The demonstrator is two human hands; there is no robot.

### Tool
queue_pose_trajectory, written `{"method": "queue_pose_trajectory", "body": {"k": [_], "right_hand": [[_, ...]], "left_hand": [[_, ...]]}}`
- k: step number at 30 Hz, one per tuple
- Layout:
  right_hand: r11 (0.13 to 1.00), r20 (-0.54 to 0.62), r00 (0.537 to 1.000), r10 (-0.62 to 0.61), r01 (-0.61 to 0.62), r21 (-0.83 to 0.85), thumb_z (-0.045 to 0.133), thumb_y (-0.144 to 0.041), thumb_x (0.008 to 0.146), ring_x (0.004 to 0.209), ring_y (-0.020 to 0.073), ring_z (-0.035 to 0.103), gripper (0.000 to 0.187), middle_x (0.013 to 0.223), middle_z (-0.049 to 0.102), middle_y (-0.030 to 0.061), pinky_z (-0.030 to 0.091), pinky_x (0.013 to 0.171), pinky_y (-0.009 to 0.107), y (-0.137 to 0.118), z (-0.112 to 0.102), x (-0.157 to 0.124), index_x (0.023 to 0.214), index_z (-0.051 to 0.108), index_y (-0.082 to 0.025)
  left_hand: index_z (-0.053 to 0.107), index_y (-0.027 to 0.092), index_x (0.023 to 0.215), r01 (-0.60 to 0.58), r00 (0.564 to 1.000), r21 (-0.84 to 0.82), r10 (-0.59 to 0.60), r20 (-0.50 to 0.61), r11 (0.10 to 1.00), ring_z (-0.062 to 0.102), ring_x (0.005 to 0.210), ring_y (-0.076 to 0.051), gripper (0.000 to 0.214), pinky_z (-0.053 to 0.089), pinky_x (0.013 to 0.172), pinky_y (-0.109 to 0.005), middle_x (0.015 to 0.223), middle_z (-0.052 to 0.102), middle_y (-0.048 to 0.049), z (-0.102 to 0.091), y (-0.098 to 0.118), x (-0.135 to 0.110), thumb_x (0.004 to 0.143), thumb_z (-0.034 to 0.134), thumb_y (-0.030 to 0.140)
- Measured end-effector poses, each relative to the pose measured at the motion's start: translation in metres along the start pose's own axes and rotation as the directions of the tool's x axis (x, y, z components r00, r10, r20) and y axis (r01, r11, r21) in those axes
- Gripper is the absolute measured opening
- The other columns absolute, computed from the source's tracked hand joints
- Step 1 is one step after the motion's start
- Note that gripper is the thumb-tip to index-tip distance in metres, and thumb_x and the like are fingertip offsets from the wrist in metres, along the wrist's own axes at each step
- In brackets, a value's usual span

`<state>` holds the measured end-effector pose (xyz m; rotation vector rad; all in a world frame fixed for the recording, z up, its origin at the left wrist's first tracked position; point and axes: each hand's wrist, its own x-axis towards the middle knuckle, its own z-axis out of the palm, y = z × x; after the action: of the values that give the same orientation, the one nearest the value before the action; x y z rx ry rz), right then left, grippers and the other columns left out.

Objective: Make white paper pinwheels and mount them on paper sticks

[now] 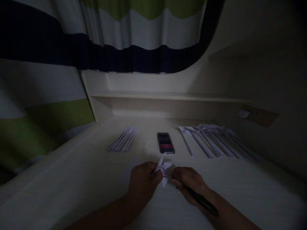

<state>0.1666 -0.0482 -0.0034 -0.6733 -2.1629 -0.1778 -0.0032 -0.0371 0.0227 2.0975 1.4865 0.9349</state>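
In the head view my left hand (144,179) is closed, its thumb and fingers pinching a white folded paper pinwheel (163,166) whose blades stick out to the right. My right hand (189,182) is wrapped round a tool with a long black handle (202,201). The handle points back toward my wrist. Its working end is hidden or too dark to make out, close to the pinwheel's right side. Both hands are above the pale table, just in front of a phone (165,143).
Several paper tubes (122,139) lie side by side at the left. Small white pieces (146,142) sit left of the phone. At the right are several paper tubes with folded paper at their tops (203,140). A shelf (168,95) and curtain (144,32) stand behind.
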Motion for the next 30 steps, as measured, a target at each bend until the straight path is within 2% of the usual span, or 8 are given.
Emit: {"method": "queue_pose_trajectory", "body": {"k": [2,5,9,12,16,21,26,30], "right_hand": [[0.969,-0.083,0.968,0.237,-0.230,0.086,0.042,-0.021,0.083,0.049,0.0112,0.055,0.018,0.056,0.057,-0.0004,0.042,0.047,0.021,-0.010,0.010,-0.001,0.066,0.048,-0.021],[0.755,-0.079,0.793,0.605,-0.538,0.375,0.043,-0.027,0.083,0.039,0.0087,0.051,0.023,0.046,0.053,-0.0047,0.040,0.043,0.020,-0.028,0.021,0.003,0.061,0.042,-0.021],[0.437,0.020,0.606,0.795,-0.596,0.674,0.042,-0.033,0.084,0.036,0.0085,0.050,0.025,0.043,0.052,-0.0057,0.041,0.043,0.021,-0.044,0.029,0.014,0.062,0.041,-0.020],[0.324,0.051,0.542,0.839,-0.572,0.754,0.042,-0.034,0.084,0.034,0.0081,0.049,0.027,0.042,0.052,-0.0056,0.041,0.042,0.020,-0.047,0.032,0.019,0.061,0.040,-0.020],[0.422,0.038,0.614,0.788,-0.584,0.693,0.040,-0.031,0.085,0.032,0.0075,0.047,0.025,0.043,0.051,-0.0065,0.038,0.039,0.019,-0.035,0.030,0.012,0.062,0.037,-0.020],[0.936,0.053,0.959,0.278,-0.283,0.210,0.043,-0.024,0.082,0.047,0.0104,0.052,0.019,0.055,0.055,-0.0018,0.041,0.047,0.022,-0.001,0.014,-0.007,0.063,0.045,-0.021],[0.999,0.124,0.992,0.009,-0.014,0.036,0.040,-0.013,0.081,0.049,0.0097,0.050,0.017,0.056,0.054,-0.0010,0.040,0.051,0.022,0.009,0.001,-0.004,0.066,0.047,-0.019],[0.950,0.132,0.955,0.265,-0.282,0.137,0.044,-0.018,0.078,0.041,0.0081,0.047,0.018,0.049,0.051,-0.0033,0.037,0.041,0.019,0.000,0.005,0.000,0.061,0.045,-0.019]], "left_hand": [[0.051,0.015,0.048,0.013,0.998,-0.053,-0.016,-0.055,0.998,0.040,0.043,-0.007,0.022,0.026,0.044,-0.018,0.045,0.043,0.0047,0.001,0.001,-0.001,0.068,0.048,0.025],[0.056,0.015,0.053,0.005,0.988,-0.089,-0.019,-0.151,0.996,0.041,0.043,-0.007,0.019,0.029,0.045,-0.017,0.047,0.047,0.0044,0.003,0.001,-0.002,0.068,0.049,0.024],[0.060,0.016,0.059,-0.021,0.979,-0.081,0.004,-0.205,0.996,0.042,0.043,-0.007,0.017,0.032,0.045,-0.017,0.050,0.051,0.0041,0.008,-0.002,-0.002,0.070,0.048,0.023],[0.060,0.016,0.060,-0.076,0.971,-0.037,0.065,-0.231,0.996,0.045,0.045,-0.007,0.017,0.034,0.048,-0.016,0.052,0.054,0.0030,0.011,-0.005,0.000,0.070,0.047,0.020],[0.060,0.015,0.062,-0.124,0.967,0.022,0.125,-0.223,0.992,0.049,0.049,-0.008,0.016,0.034,0.050,-0.017,0.056,0.057,0.0007,0.012,-0.008,0.001,0.070,0.046,0.019],[0.060,0.015,0.060,-0.040,0.995,0.015,0.041,-0.094,0.999,0.049,0.049,-0.009,0.016,0.032,0.050,-0.018,0.054,0.056,0.0014,0.009,-0.007,0.003,0.068,0.049,0.022],[0.054,0.015,0.050,-0.002,1.000,-0.043,0.002,0.001,0.999,0.043,0.045,-0.008,0.021,0.028,0.046,-0.018,0.047,0.047,0.0035,0.007,-0.006,0.005,0.068,0.049,0.025],[0.052,0.015,0.049,0.028,1.000,-0.062,-0.027,0.014,0.998,0.040,0.044,-0.008,0.021,0.026,0.045,-0.018,0.045,0.044,0.0041,0.008,-0.006,0.004,0.067,0.048,0.025]]}}
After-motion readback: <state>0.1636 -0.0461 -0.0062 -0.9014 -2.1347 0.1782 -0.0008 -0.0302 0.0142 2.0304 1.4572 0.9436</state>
